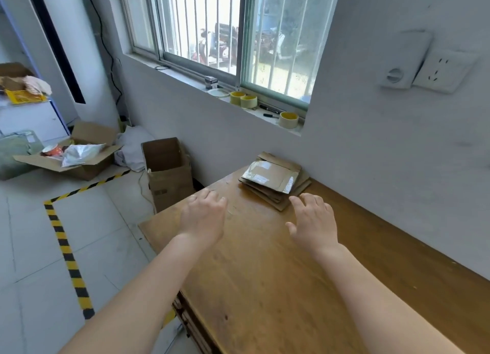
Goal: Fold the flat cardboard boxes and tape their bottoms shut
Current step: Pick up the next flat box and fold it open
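Left grip (202,216) & right grip (314,221) hover over surface (265,274), fingers spread, holding nothing. I see flat cardboard stack (274,180) at far end by wall (371,155), just past R fingertips. Tape rolls (288,119) on windowsill (185,79) above.

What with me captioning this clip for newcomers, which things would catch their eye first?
Two bare forearms stretch in from below, the left hand and right hand open above the wooden table, holding nothing. Just beyond them, a stack of flattened cardboard boxes lies near the wall. Higher up, yellowish tape rolls sit on the barred window's sill.
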### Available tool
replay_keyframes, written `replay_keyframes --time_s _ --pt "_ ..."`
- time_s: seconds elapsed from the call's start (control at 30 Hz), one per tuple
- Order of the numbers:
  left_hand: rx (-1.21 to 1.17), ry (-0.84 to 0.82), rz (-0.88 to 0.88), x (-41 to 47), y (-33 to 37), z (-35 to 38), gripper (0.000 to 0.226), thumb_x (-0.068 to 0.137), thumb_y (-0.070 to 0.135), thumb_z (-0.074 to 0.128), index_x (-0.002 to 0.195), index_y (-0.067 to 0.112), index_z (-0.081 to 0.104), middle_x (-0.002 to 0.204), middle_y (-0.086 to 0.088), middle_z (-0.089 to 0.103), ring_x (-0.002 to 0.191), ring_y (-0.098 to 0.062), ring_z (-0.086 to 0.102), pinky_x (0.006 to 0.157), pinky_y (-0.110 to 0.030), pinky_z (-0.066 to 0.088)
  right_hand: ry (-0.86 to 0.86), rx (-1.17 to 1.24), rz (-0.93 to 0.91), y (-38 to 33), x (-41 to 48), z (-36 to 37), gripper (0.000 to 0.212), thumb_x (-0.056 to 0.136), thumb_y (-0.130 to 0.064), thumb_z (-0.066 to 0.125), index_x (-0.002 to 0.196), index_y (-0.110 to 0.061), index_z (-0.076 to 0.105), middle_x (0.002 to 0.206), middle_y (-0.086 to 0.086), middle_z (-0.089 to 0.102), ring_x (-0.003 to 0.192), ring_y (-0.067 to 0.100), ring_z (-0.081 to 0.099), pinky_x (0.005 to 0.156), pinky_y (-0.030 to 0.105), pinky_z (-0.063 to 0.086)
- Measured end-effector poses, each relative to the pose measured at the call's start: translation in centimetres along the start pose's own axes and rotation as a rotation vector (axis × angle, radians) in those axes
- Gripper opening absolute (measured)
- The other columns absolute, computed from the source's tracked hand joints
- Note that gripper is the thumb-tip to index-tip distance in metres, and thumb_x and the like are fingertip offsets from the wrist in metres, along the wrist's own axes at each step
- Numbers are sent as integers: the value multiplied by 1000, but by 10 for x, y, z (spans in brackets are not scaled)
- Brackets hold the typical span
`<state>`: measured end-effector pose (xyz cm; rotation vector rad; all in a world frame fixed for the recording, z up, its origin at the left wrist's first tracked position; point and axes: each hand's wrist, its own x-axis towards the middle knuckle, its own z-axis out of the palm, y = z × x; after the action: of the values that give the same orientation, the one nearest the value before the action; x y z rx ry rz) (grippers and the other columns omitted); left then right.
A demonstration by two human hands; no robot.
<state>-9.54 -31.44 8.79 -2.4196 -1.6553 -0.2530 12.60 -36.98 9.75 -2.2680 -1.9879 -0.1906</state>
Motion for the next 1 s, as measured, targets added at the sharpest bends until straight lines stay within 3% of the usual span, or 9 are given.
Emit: replay_keyframes --time_s 0.37,0.73,0.87,1.0 --pt "-44 -198 141 137 -21 96 20 92 30 49 109 22 56 121 1 56 117 -21 47 85 -30 40 -137 -30 163 -2 117 68 52 91 -41 58 137 -21 45 136 3 48 126 22 42 102 33 36" --pt "-286 -337 182 252 -12 188 41 97 36 47 133 17 46 129 -3 52 119 -23 48 94 -35 42 -295 59 487 15 198 147 58 93 -46 55 141 -18 39 136 5 50 126 23 43 102 35 39" --pt "-498 -429 58 277 -3 205 29 97 35 48 118 14 50 114 -6 55 110 -26 50 87 -37 45 -307 185 621 18 215 164 61 95 -48 51 142 -14 35 132 7 53 122 26 47 98 36 42" --pt "-633 -466 -89 293 2 214 26 98 35 49 100 9 53 100 -10 57 86 -22 48 71 -33 39 -251 392 770 18 227 172 52 100 -43 42 141 -11 41 134 9 55 123 28 49 98 40 44"
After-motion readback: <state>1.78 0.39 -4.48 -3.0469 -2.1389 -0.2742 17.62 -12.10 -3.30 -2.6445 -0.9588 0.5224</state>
